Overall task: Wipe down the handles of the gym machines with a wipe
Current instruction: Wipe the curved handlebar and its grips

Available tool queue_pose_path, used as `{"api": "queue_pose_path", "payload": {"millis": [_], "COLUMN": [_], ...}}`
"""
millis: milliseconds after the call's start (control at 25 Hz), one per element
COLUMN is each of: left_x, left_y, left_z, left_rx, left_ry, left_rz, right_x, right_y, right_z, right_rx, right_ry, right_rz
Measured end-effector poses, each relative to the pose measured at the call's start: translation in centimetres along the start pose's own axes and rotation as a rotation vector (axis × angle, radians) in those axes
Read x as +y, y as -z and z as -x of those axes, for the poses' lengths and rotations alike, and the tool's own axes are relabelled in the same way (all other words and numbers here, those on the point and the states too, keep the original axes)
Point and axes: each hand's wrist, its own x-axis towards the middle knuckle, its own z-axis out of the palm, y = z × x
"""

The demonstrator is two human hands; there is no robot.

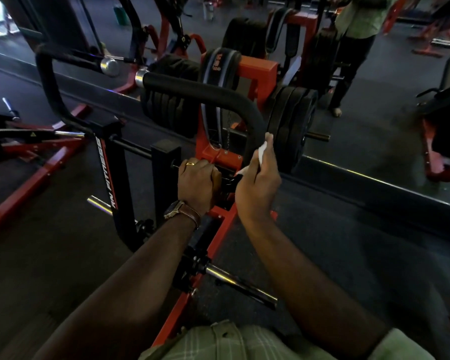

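White, thin wipe (262, 152) sits pinched in your right hand (257, 183), just beside the black padded curved handle (205, 93). Your left hand (198, 180) grips a dark lower part. Wiping here appears unfinished; other machines likely remain.

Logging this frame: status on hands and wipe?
Left hand grips black machine part. Right hand pinches white wipe, beside black padded handle. Nothing blocking.
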Motion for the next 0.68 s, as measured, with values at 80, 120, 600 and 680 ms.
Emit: {"api": "queue_pose_path", "payload": {"millis": [80,120,600,680], "left_x": [0.1,0.2,0.0,0.0], "left_y": [0.0,-0.1,0.5,0.5], "left_z": [0.0,0.0,0.0,-0.1], "left_rx": [0.021,0.035,0.013,0.019], "left_ry": [0.012,0.021,-0.037,-0.049], "left_rz": [0.01,0.009,-0.004,0.005], "right_x": [0.6,1.2,6.1,5.9], "right_y": [0.1,0.4,5.3,5.9], "right_z": [2.1,3.6,-0.6,-1.1], "right_rx": [-0.046,-0.083,-0.328,-0.362], "right_ry": [0.098,0.155,1.162,1.265], "right_rz": [0.045,0.085,0.893,0.951]}}
